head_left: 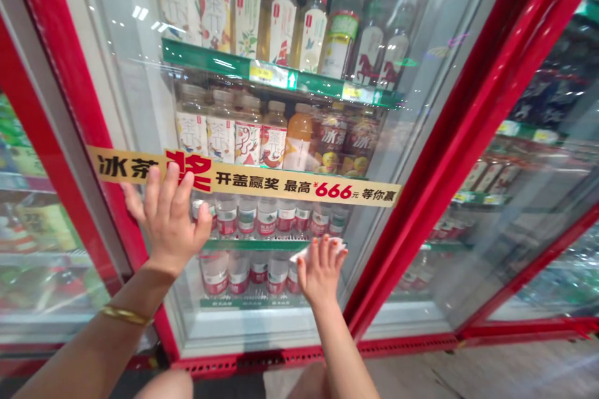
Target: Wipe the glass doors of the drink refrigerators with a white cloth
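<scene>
My left hand (168,218) and right hand (322,271) on a red-framed glass cooler door (70,93)
Left lies open, fingers spread, holding nothing; right, half-curled, has a small white scrap (304,253) at its fingertips, grip unclear.

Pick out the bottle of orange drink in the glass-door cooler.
It's the bottle of orange drink in the second row down, just right of the pale tea bottles; it is the only bright orange one in that row.

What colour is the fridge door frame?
The fridge door frame is bright red, seen best in the head view.
</scene>
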`<action>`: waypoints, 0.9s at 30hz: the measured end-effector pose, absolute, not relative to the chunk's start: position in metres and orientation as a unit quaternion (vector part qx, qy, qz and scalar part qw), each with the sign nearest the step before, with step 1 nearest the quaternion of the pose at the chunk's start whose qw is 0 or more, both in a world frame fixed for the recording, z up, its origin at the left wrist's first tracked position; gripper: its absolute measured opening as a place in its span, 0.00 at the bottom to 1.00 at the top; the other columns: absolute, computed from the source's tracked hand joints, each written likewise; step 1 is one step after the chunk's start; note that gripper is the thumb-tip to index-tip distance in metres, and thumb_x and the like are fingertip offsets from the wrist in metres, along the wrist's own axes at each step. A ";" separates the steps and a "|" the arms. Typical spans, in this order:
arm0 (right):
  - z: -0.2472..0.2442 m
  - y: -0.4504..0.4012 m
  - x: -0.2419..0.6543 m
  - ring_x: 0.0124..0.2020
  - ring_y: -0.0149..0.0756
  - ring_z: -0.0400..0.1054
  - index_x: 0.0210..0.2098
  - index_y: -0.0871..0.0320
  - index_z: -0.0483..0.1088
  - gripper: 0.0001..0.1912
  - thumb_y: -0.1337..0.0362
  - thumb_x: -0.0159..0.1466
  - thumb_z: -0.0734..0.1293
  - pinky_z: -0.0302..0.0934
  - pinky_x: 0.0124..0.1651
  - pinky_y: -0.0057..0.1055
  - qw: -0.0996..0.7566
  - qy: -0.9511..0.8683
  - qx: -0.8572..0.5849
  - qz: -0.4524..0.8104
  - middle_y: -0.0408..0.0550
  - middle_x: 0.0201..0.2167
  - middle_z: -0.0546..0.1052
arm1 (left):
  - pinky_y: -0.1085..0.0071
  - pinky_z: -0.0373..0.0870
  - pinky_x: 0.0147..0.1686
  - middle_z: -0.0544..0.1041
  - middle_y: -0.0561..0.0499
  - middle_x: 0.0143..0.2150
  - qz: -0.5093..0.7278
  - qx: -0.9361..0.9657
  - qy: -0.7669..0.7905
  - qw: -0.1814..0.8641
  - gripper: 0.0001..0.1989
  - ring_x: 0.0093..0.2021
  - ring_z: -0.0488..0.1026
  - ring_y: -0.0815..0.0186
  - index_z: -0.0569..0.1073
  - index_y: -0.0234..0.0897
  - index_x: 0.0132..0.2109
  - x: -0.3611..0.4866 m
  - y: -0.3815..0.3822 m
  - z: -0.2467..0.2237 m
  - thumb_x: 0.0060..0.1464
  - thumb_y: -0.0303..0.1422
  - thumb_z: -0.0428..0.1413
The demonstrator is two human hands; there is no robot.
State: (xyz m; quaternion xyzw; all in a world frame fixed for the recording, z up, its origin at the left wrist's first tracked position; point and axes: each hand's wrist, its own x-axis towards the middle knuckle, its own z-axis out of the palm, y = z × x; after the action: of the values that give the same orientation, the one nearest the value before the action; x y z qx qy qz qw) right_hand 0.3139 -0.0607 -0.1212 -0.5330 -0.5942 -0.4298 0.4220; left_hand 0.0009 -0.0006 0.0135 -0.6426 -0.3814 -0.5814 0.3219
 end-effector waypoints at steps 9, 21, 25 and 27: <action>-0.032 -0.035 0.275 0.85 0.63 0.28 0.84 0.55 0.34 0.47 0.56 0.74 0.63 0.37 0.78 0.80 0.501 -0.560 -0.542 -0.376 0.62 0.84 0.43 | 0.29 0.38 0.80 0.57 0.46 0.83 -0.579 -0.635 -0.359 0.365 0.40 0.84 0.50 0.46 0.56 0.48 0.80 -0.002 0.009 0.011 0.64 0.38 0.57; -0.061 -0.052 0.317 0.84 0.68 0.20 0.83 0.56 0.22 0.45 0.60 0.77 0.55 0.32 0.75 0.88 0.575 -0.437 -0.610 -0.324 0.61 0.84 0.28 | 0.30 0.28 0.82 0.58 0.51 0.82 -0.593 -0.644 -0.383 0.296 0.35 0.84 0.47 0.46 0.63 0.47 0.77 -0.001 0.006 0.010 0.66 0.43 0.58; -0.056 -0.033 0.235 0.85 0.66 0.26 0.84 0.56 0.35 0.48 0.56 0.74 0.63 0.37 0.76 0.84 0.513 -0.558 -0.563 -0.330 0.63 0.84 0.45 | 0.30 0.29 0.82 0.59 0.57 0.82 -0.590 -0.641 -0.415 0.264 0.35 0.84 0.47 0.46 0.62 0.53 0.77 -0.002 0.003 0.010 0.66 0.46 0.57; -0.085 -0.037 0.206 0.86 0.54 0.27 0.83 0.51 0.44 0.45 0.55 0.73 0.66 0.33 0.81 0.74 0.448 -0.655 -0.490 -0.360 0.56 0.82 0.57 | 0.30 0.30 0.83 0.59 0.58 0.82 -0.589 -0.639 -0.420 0.262 0.35 0.84 0.47 0.46 0.62 0.54 0.77 -0.002 0.002 0.011 0.66 0.47 0.57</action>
State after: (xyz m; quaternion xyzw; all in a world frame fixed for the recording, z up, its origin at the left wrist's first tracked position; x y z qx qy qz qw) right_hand 0.2063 -0.0373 -0.0851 -0.4897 -0.6553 -0.3600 0.4485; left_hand -0.0018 0.0022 0.0106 -0.6390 -0.4198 -0.5890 0.2619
